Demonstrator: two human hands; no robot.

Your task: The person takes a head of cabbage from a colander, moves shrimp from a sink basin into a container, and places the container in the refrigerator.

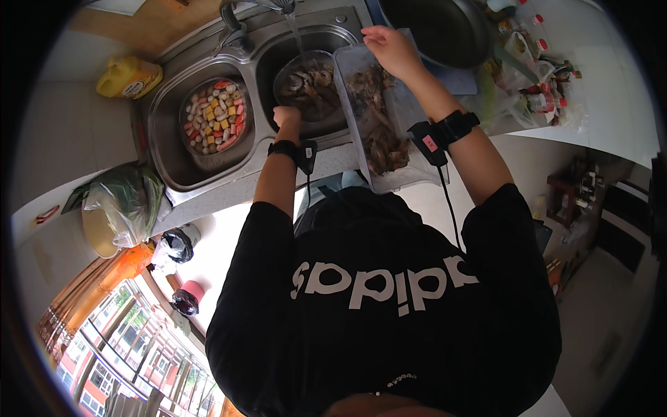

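Water runs from the faucet (285, 6) into a round bowl of water (322, 113) in the right sink basin, where several brown shrimp-like shellfish (308, 86) lie. My left hand (286, 117) is at the near left rim of this bowl, fingers curled; whether it grips the rim cannot be told. A clear plastic bin (350, 96) holding more of the shellfish (384, 140) overlaps the counter's edge, right of the bowl. Over the bin's far end is my right hand (388, 47), its fingers bent; its hold on the bin is unclear.
The left basin (162, 151) holds a bowl of cut sausage, yellow cubes and pale round pieces (216, 119). A yellow jug (130, 78) stands left of it, bagged greens (122, 195) nearer. A large dark pan (443, 31) and several red-capped bottles (544, 101) stand to the right.
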